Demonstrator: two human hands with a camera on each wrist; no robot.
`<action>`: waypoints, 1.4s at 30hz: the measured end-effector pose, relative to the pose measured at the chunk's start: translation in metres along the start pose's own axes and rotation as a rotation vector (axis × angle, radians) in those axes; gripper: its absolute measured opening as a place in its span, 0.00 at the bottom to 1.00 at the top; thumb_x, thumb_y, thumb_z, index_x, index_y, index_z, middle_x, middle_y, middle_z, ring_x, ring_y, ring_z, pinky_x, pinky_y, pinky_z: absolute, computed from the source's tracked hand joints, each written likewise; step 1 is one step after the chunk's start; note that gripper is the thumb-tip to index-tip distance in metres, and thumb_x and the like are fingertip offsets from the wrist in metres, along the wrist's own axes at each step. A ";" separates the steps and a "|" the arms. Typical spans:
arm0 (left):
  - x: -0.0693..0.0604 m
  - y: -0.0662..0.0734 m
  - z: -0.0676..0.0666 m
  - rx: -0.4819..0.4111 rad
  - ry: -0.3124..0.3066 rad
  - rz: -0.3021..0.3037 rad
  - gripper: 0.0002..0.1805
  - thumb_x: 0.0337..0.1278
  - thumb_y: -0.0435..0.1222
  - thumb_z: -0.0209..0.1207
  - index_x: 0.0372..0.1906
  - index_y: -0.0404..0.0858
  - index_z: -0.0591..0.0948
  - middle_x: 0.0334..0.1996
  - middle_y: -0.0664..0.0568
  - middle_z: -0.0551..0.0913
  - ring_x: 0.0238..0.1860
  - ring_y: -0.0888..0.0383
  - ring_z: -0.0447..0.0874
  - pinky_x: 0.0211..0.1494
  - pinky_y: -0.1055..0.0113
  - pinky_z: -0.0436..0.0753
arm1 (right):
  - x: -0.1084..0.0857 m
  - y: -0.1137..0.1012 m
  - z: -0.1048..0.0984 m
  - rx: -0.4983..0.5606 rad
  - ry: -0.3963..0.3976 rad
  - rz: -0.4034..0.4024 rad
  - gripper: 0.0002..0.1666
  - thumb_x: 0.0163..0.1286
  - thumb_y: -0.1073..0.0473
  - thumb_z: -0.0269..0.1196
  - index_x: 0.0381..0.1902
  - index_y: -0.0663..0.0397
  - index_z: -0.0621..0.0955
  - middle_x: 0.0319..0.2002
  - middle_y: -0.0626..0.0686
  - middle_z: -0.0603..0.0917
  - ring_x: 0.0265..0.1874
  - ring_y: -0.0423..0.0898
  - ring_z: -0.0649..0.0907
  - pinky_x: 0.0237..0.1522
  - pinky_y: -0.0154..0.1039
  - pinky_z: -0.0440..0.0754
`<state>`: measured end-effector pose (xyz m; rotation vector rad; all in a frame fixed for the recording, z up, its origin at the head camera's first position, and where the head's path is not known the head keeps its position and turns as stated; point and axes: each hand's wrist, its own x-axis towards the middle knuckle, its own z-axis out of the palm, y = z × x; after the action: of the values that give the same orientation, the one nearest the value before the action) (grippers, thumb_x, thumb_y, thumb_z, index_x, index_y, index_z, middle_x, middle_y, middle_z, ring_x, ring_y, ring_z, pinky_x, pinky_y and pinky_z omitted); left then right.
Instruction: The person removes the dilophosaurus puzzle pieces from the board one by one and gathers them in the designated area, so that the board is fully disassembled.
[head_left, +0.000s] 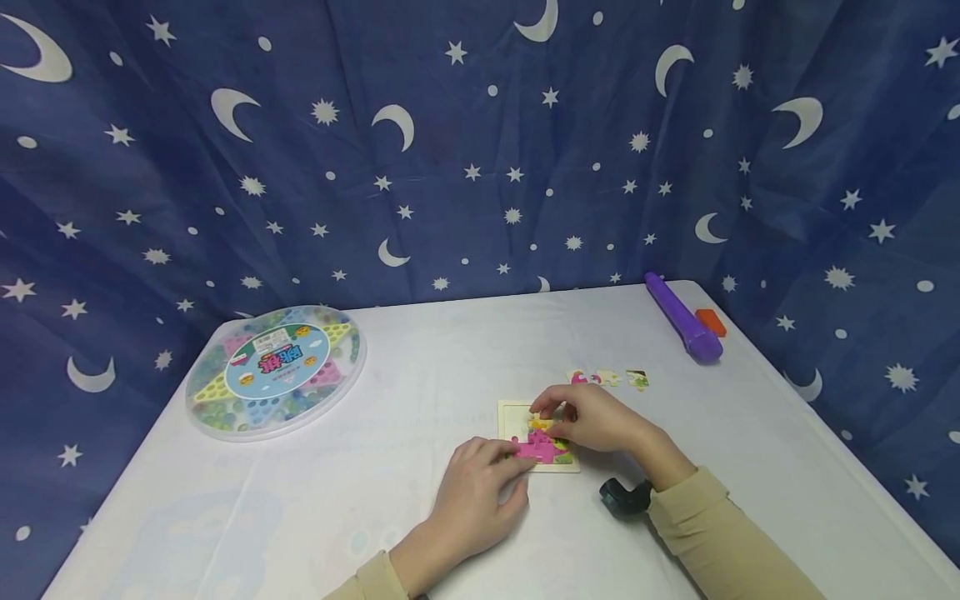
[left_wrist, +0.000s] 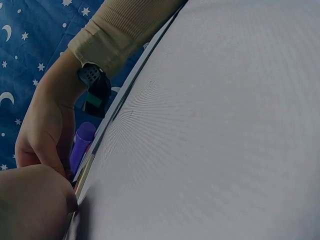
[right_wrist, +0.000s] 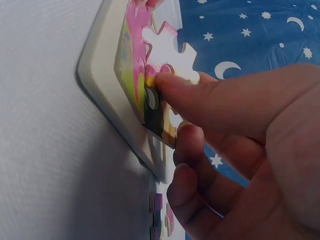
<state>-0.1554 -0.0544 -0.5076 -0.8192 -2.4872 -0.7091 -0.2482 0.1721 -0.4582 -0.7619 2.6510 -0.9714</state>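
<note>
A small puzzle in a pale square frame (head_left: pixel 540 468) lies on the white table, with pink and green pieces in its lower part. My right hand (head_left: pixel 592 417) is over its right side; in the right wrist view the right hand (right_wrist: pixel 240 125) pinches a jigsaw piece (right_wrist: pixel 186 62) between thumb and fingers, at the joined pieces. My left hand (head_left: pixel 480 492) rests its fingertips on the pink pieces at the frame's lower left, fingers extended. The left wrist view shows only part of the left hand (left_wrist: pixel 35 200), its fingertips hidden.
Loose puzzle pieces (head_left: pixel 609 378) lie behind the frame. A round game box (head_left: pixel 273 367) sits at the left. A purple microphone-shaped object (head_left: pixel 682 321) and an orange block (head_left: pixel 710 322) lie at the back right, before a blue curtain (head_left: pixel 450 208).
</note>
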 end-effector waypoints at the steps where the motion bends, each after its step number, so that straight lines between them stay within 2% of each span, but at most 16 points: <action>1: 0.000 0.000 0.000 0.000 -0.001 -0.002 0.13 0.57 0.40 0.68 0.48 0.50 0.91 0.48 0.55 0.86 0.50 0.57 0.79 0.58 0.52 0.77 | 0.000 0.000 0.000 0.007 0.001 0.006 0.18 0.62 0.62 0.75 0.50 0.42 0.86 0.39 0.41 0.84 0.31 0.44 0.79 0.35 0.39 0.80; 8: 0.000 0.000 0.000 0.002 -0.002 -0.002 0.13 0.57 0.40 0.68 0.48 0.50 0.91 0.48 0.55 0.86 0.50 0.57 0.79 0.58 0.52 0.77 | 0.001 0.001 0.000 0.023 0.012 0.058 0.19 0.60 0.61 0.78 0.47 0.38 0.86 0.38 0.40 0.84 0.30 0.44 0.78 0.31 0.38 0.79; 12: 0.001 0.000 -0.001 0.007 -0.002 0.000 0.13 0.57 0.40 0.68 0.48 0.50 0.91 0.48 0.55 0.86 0.50 0.56 0.79 0.58 0.52 0.77 | 0.001 0.000 -0.001 0.025 0.016 0.061 0.18 0.59 0.62 0.78 0.45 0.38 0.85 0.38 0.41 0.83 0.29 0.45 0.78 0.29 0.38 0.79; 21: 0.002 0.000 -0.001 -0.005 0.014 0.013 0.13 0.56 0.39 0.68 0.47 0.50 0.91 0.47 0.54 0.86 0.49 0.55 0.80 0.57 0.52 0.77 | 0.001 0.000 -0.005 0.040 0.021 0.012 0.16 0.57 0.61 0.79 0.39 0.40 0.85 0.35 0.41 0.85 0.30 0.45 0.80 0.31 0.40 0.81; 28: 0.001 0.002 -0.002 0.006 -0.016 -0.013 0.14 0.57 0.40 0.68 0.48 0.50 0.91 0.49 0.55 0.86 0.49 0.57 0.79 0.58 0.53 0.77 | -0.001 0.003 -0.008 0.059 -0.008 -0.034 0.10 0.60 0.59 0.78 0.31 0.41 0.85 0.26 0.39 0.84 0.29 0.44 0.79 0.32 0.38 0.78; 35: 0.001 0.002 -0.003 0.011 -0.028 -0.016 0.13 0.58 0.41 0.67 0.49 0.50 0.91 0.49 0.54 0.86 0.50 0.56 0.79 0.58 0.52 0.77 | -0.001 0.004 -0.008 0.066 0.002 -0.030 0.06 0.64 0.56 0.75 0.34 0.40 0.86 0.27 0.39 0.84 0.31 0.44 0.79 0.35 0.39 0.78; 42: 0.002 0.001 -0.001 0.040 -0.032 -0.007 0.10 0.65 0.43 0.67 0.48 0.51 0.91 0.49 0.55 0.86 0.51 0.56 0.80 0.58 0.52 0.78 | -0.003 0.007 -0.009 0.083 0.037 -0.029 0.03 0.68 0.55 0.72 0.39 0.42 0.87 0.32 0.39 0.86 0.32 0.43 0.81 0.38 0.40 0.80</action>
<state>-0.1556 -0.0536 -0.5055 -0.8129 -2.5254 -0.6513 -0.2523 0.1833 -0.4558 -0.7732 2.6191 -1.1053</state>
